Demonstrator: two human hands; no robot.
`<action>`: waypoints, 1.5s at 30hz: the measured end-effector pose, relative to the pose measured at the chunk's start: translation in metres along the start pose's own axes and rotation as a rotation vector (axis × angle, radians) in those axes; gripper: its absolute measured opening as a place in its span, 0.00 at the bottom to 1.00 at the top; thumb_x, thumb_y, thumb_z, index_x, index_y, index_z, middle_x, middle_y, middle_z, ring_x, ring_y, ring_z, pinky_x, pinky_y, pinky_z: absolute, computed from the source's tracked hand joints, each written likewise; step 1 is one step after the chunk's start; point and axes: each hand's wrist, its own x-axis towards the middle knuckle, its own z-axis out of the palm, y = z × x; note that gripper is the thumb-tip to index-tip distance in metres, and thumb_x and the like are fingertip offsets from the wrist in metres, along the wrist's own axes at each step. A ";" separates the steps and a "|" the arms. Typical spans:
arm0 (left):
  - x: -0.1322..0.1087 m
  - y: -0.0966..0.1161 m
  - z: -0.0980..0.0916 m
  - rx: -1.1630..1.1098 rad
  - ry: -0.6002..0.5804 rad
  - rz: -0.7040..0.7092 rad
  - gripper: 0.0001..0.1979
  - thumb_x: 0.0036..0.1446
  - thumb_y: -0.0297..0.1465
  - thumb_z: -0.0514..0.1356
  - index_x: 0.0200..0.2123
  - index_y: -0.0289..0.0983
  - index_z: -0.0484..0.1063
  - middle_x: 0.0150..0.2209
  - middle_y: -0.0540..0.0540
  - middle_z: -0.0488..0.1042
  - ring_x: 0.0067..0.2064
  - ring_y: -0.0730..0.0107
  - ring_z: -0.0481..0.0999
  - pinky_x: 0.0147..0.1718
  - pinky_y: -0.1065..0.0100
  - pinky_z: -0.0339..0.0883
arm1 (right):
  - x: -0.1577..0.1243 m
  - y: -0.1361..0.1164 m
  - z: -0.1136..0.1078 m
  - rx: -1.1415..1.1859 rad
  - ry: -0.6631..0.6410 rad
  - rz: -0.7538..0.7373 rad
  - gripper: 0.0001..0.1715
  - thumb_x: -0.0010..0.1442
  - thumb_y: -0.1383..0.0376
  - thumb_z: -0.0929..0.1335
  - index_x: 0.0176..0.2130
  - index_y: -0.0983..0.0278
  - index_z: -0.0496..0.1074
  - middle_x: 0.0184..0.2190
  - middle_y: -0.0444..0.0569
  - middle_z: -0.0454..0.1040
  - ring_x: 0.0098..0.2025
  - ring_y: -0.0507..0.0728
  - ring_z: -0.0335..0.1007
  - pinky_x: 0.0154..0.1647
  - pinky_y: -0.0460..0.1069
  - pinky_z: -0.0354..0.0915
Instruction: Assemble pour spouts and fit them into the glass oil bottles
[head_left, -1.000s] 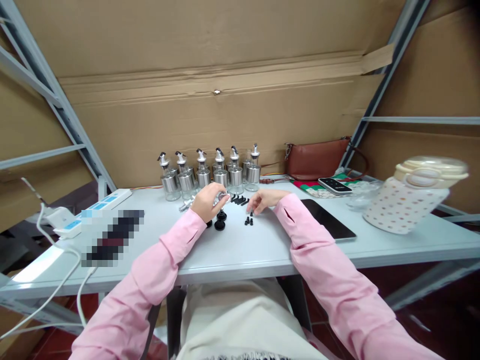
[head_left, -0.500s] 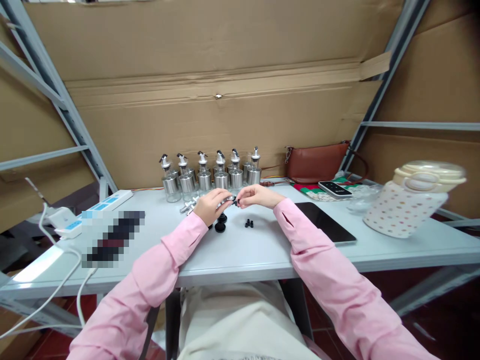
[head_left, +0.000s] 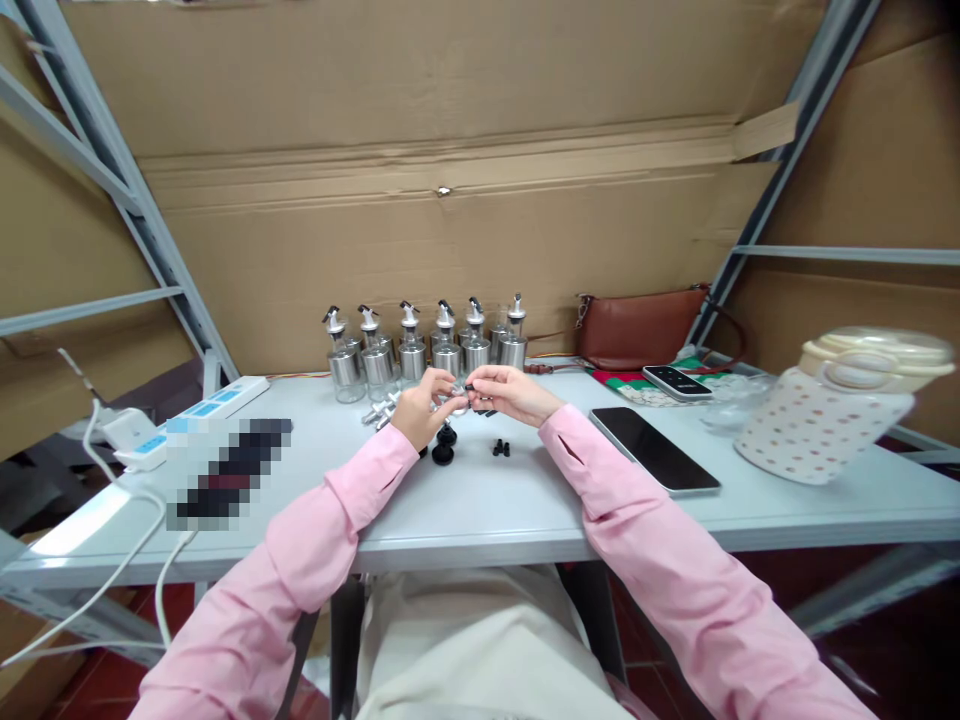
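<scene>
My left hand (head_left: 418, 410) is closed around a small metal spout part (head_left: 452, 395), held a little above the grey table (head_left: 480, 500). My right hand (head_left: 504, 391) pinches a small black piece (head_left: 471, 387) against that part, so the two hands meet fingertip to fingertip. Just below them lie black round caps (head_left: 444, 448) and a few tiny black plugs (head_left: 501, 448). Behind the hands stands a row of several glass and steel oil bottles (head_left: 427, 348) with pour spouts. Loose metal spouts (head_left: 381, 411) lie left of my left hand.
A dark phone (head_left: 654, 449) lies to the right, and a dotted cream jug (head_left: 836, 415) stands at the far right. A brown bag (head_left: 637, 326), a remote (head_left: 677, 380) and a clear dish (head_left: 731, 395) sit at the back right. A power strip (head_left: 214, 405) with white cables lies left.
My right hand lifted from the black plugs on the table and came left to meet my left hand, bringing a small black piece to the metal part. The view shifted slightly.
</scene>
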 end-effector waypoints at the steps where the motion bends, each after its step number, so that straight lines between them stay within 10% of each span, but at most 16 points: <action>1: 0.000 0.000 0.000 -0.005 -0.008 0.009 0.15 0.52 0.38 0.60 0.38 0.36 0.61 0.30 0.49 0.76 0.28 0.76 0.74 0.29 0.73 0.69 | 0.000 0.000 0.000 0.001 -0.002 0.000 0.15 0.45 0.62 0.74 0.32 0.68 0.71 0.25 0.45 0.74 0.29 0.47 0.69 0.37 0.46 0.65; 11: -0.001 0.001 0.000 -0.009 -0.129 0.032 0.14 0.54 0.35 0.59 0.41 0.38 0.60 0.31 0.50 0.76 0.31 0.75 0.76 0.32 0.72 0.69 | -0.001 0.000 0.002 -0.016 -0.033 -0.001 0.15 0.44 0.61 0.74 0.30 0.67 0.71 0.22 0.42 0.71 0.27 0.47 0.67 0.36 0.47 0.64; 45: -0.002 0.001 0.000 0.279 0.025 0.278 0.11 0.57 0.38 0.55 0.36 0.36 0.68 0.30 0.48 0.77 0.31 0.72 0.75 0.36 0.68 0.65 | -0.002 -0.001 0.003 0.030 -0.046 0.031 0.14 0.43 0.63 0.74 0.30 0.68 0.72 0.24 0.44 0.72 0.27 0.47 0.68 0.31 0.43 0.63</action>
